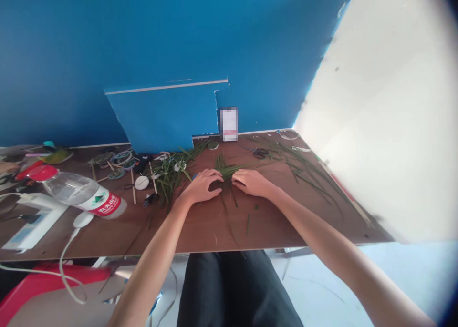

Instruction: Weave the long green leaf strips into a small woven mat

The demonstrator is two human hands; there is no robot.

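Long green leaf strips cross one another on the table between my hands, partly covered by my fingers. My left hand rests at their left side, its fingertips at the edge of the strips and its thumb spread away. From the right, my right hand is closed with bent fingers on the strips' near right edge; its fingertips are partly hidden. Loose strips trail toward the table's front edge. A short cut piece of leaf lies below my right hand.
On the brown table, more leaf strips pile at left and others spread right. Black-handled scissors lie behind. A water bottle, white power strip and cable stand left. A blue wall and white side panel bound the table.
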